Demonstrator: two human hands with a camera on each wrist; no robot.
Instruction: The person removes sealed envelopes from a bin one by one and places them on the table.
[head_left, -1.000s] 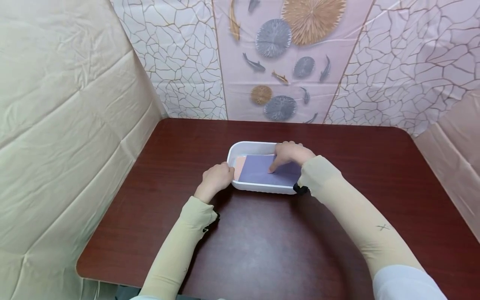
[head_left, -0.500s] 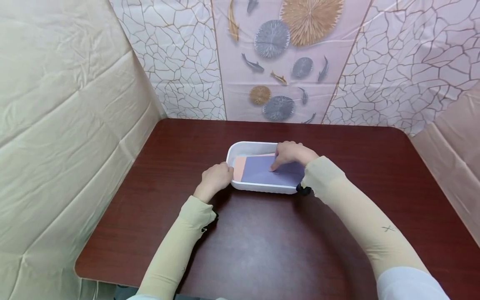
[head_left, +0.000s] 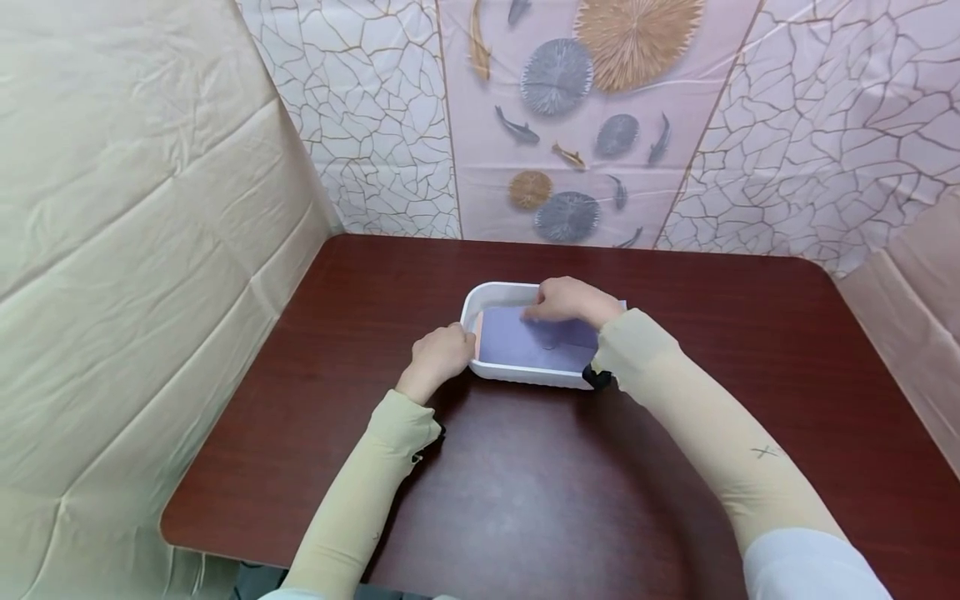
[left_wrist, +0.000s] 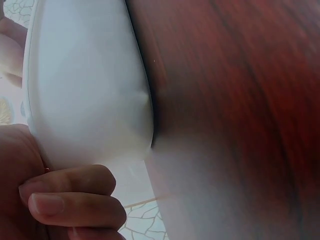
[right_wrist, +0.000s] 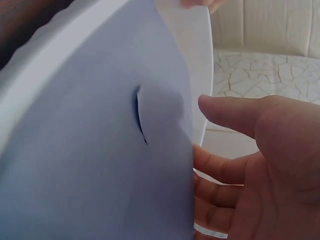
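Your left hand [head_left: 441, 354] grips the left end of the white, rounded rectangular plastic tray [head_left: 528, 376], toward its near corner. In the left wrist view your fingers are curled in at that end, with no wide gap in the hold. It looks as if you grip there to steady the tray, since it sits on a smooth dark red-brown wooden table [head_left: 487, 500] and could slide. Holding the end also leaves the middle free for your other hand.

Your right hand [head_left: 566, 298] reaches in over the tray from the right, at the far long edge of the thin purple rectangular sheet [head_left: 510, 337]. In the right wrist view your fingers lie behind that edge while your thumb [right_wrist: 227, 112] stands apart in front, so you have no pinch on the sheet; whether your fingertips press its back you cannot tell from here. Going in at the edge is probably because the flat face offers little to grasp, apart from 1 curved slit [right_wrist: 140, 117] cut into it.

The purple sheet lies inside the tray, covering most of its floor, with a small corner showing just past your right wrist. A strip of a flat peach-coloured sheet [head_left: 478, 333] shows at its left end, apparently underneath, so the 2 seem stacked, likely because the tray suits flat pieces laid together.
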